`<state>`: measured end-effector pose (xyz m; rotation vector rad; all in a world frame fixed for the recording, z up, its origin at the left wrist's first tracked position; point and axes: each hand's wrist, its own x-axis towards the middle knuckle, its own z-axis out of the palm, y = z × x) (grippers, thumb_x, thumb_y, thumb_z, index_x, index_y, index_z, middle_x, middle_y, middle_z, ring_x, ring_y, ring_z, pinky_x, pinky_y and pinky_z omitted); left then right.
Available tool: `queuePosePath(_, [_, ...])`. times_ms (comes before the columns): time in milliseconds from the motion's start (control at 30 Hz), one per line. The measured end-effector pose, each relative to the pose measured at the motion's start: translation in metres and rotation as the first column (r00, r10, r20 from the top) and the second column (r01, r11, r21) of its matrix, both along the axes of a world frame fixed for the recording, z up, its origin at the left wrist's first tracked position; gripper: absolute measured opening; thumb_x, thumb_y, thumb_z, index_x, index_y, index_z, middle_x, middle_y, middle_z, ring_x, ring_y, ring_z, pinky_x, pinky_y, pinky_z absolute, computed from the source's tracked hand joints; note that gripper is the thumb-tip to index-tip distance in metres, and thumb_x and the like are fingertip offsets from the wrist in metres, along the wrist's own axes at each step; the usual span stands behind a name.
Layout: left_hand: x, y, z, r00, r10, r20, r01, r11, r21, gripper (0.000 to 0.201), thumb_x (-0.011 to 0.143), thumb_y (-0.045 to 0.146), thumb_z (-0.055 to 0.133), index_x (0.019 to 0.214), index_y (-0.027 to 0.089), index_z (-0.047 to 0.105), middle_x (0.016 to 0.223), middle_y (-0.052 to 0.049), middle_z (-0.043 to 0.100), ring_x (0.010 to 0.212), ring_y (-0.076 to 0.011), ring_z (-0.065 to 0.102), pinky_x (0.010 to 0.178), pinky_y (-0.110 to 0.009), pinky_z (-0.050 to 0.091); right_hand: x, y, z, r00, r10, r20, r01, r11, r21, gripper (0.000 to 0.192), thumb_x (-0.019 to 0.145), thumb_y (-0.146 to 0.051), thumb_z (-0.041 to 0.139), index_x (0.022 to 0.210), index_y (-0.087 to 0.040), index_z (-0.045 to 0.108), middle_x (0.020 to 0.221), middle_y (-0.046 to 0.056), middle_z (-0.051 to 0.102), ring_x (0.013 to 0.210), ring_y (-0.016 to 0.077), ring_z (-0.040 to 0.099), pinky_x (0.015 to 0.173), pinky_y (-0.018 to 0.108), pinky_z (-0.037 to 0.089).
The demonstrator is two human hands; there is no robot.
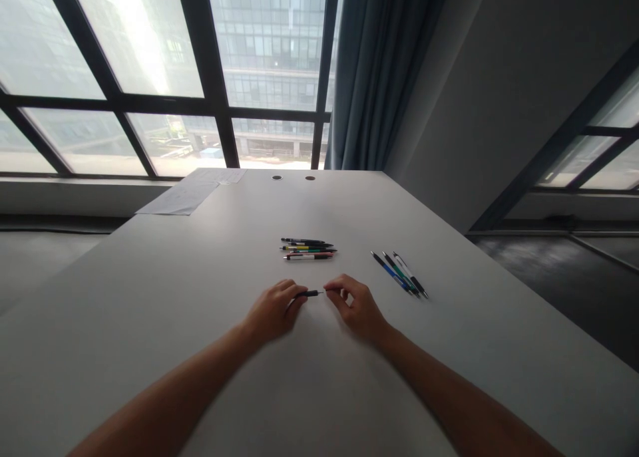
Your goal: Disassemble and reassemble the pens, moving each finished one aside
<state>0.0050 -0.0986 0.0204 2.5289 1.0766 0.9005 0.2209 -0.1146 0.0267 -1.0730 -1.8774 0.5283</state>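
My left hand (277, 307) is closed around a dark pen (312, 293), whose thin tip points right. Just past that tip, my right hand (357, 307) is closed in a pinch of thumb and forefinger. A small dark bit seems to show at those fingertips, too small to name. Beyond the hands, a pile of several pens (308, 257) in black, yellow, green, red and white lies roughly sideways. To the right, a blue pen (392, 274), a green and black pen (401, 273) and a white and black pen (410, 275) lie slanted, close together.
The white table (224, 244) stretches toward the window (269, 44). At its far left corner lie sheets of paper (177, 197). Two round holes (310, 178) sit near the far edge. A blue-grey curtain (372, 78) hangs behind the table.
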Motion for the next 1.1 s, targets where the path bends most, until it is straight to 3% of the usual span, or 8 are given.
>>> queuePosePath(533, [0.0010, -0.0012, 0.0011, 0.999, -0.029, 0.029, 0.029, 1.000, 0.006, 0.026, 0.095, 0.027, 0.044, 0.106, 0.017, 0.066, 0.087, -0.008, 0.066, 0.076, -0.0149, 0.061, 0.069, -0.025, 0.050, -0.0027, -0.0009, -0.0025, 0.998, 0.022, 0.062, -0.025, 0.999, 0.045, 0.009, 0.088, -0.023, 0.057, 0.091, -0.019, 0.065, 0.084, 0.004, 0.066, 0.071, 0.0143, 0.059, 0.064, 0.027, 0.047])
queuePosePath(767, [0.0016, -0.0037, 0.0019, 0.999, -0.040, 0.007, 0.040, 0.999, 0.007, 0.027, 0.096, 0.028, 0.043, 0.106, 0.017, 0.066, 0.088, -0.008, 0.066, 0.078, -0.0154, 0.061, 0.071, -0.026, 0.050, -0.0021, -0.0005, -0.0039, 0.965, -0.030, 0.262, 0.011, 0.997, 0.073, 0.034, 0.097, -0.039, 0.043, 0.084, -0.016, 0.064, 0.078, 0.006, 0.064, 0.071, 0.0154, 0.056, 0.067, 0.029, 0.044])
queuePosePath(900, [0.0018, -0.0039, 0.0012, 0.999, -0.048, 0.016, 0.048, 0.999, 0.012, 0.027, 0.096, 0.027, 0.043, 0.107, 0.017, 0.065, 0.088, -0.008, 0.067, 0.078, -0.0154, 0.061, 0.072, -0.026, 0.050, -0.0012, -0.0020, -0.0023, 0.959, -0.006, 0.285, -0.016, 0.997, 0.075, 0.032, 0.094, -0.045, 0.049, 0.101, -0.017, 0.061, 0.084, 0.006, 0.065, 0.069, 0.0153, 0.055, 0.067, 0.029, 0.043])
queuePosePath(1000, [0.0014, -0.0039, 0.0018, 0.998, -0.055, 0.009, 0.055, 0.998, 0.017, 0.027, 0.096, 0.028, 0.043, 0.107, 0.017, 0.065, 0.087, -0.008, 0.067, 0.079, -0.0159, 0.061, 0.072, -0.027, 0.051, 0.0000, -0.0023, -0.0011, 0.949, -0.010, 0.315, -0.022, 0.995, 0.098, 0.033, 0.098, -0.041, 0.040, 0.089, -0.017, 0.062, 0.080, 0.006, 0.065, 0.071, 0.0159, 0.056, 0.070, 0.030, 0.042])
queuePosePath(1100, [0.0012, -0.0042, 0.0025, 0.998, -0.057, 0.011, 0.057, 0.998, 0.012, 0.028, 0.096, 0.029, 0.043, 0.107, 0.017, 0.066, 0.088, -0.008, 0.067, 0.078, -0.0160, 0.062, 0.072, -0.027, 0.051, 0.0009, -0.0022, -0.0008, 0.938, -0.027, 0.346, -0.008, 0.995, 0.099, 0.034, 0.097, -0.045, 0.042, 0.095, -0.017, 0.063, 0.081, 0.005, 0.065, 0.070, 0.0157, 0.056, 0.068, 0.029, 0.042])
